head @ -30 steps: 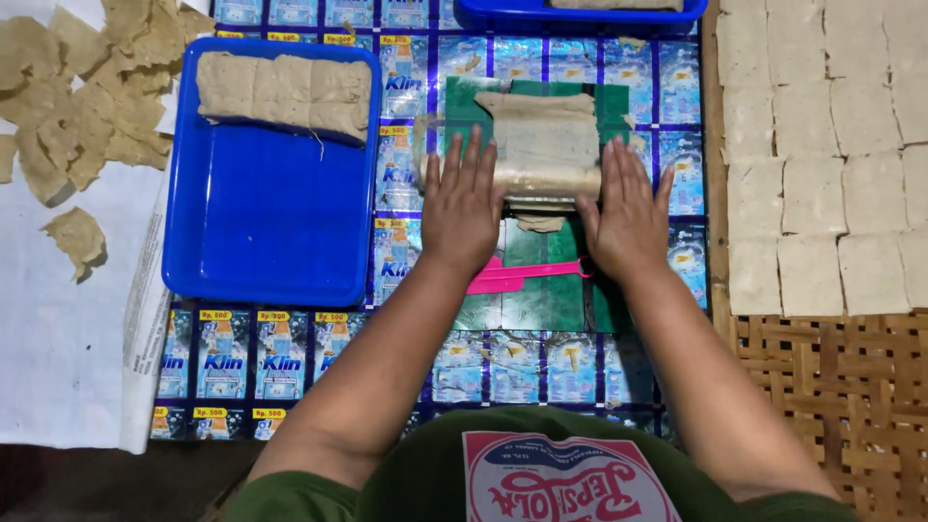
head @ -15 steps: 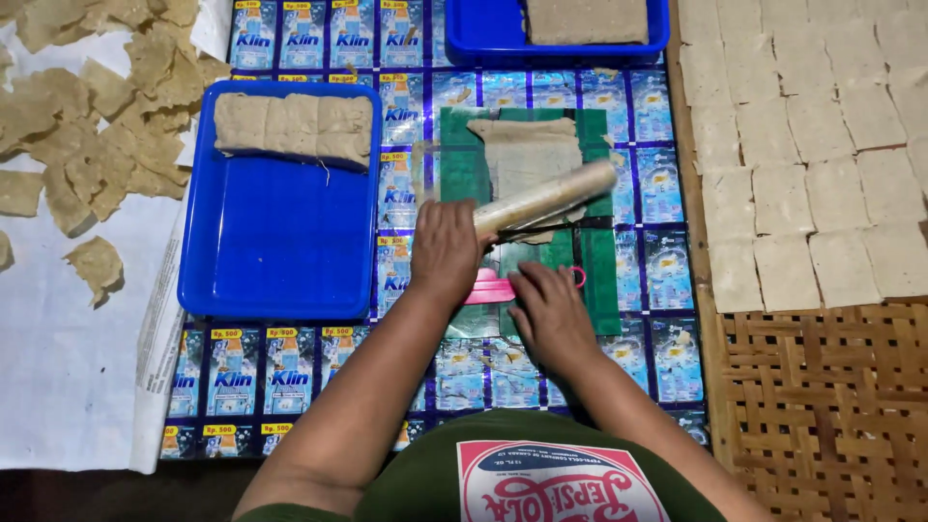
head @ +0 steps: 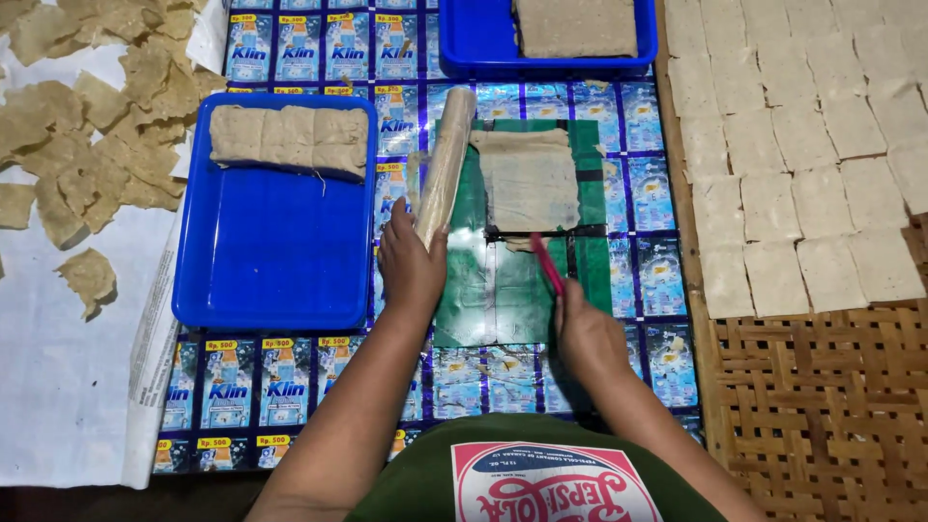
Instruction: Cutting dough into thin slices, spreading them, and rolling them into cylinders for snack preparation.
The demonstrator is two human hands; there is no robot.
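Observation:
My left hand (head: 411,266) grips the near end of a pale rolling pin (head: 446,160), which lies lengthwise along the left side of the green mat (head: 493,290). On that mat rests a thin, flattened beige sheet of dough (head: 528,179). My right hand (head: 583,333) holds a thin pink blade (head: 546,262) whose tip points at the sheet's near edge, by a dark line across the mat.
A blue tray (head: 271,266) on the left carries several folded dough blocks (head: 289,138). Another blue tray (head: 488,43) with a dough slab lies at the top. Flat pale squares (head: 802,155) cover a woven bamboo rack (head: 822,416) on the right. Torn dried sheets (head: 87,145) lie on white paper at left.
My left hand swung the rolling pin off the dough sheet to the mat's left side. My right hand left the pin, took up the pink blade and brought it to the sheet's near edge.

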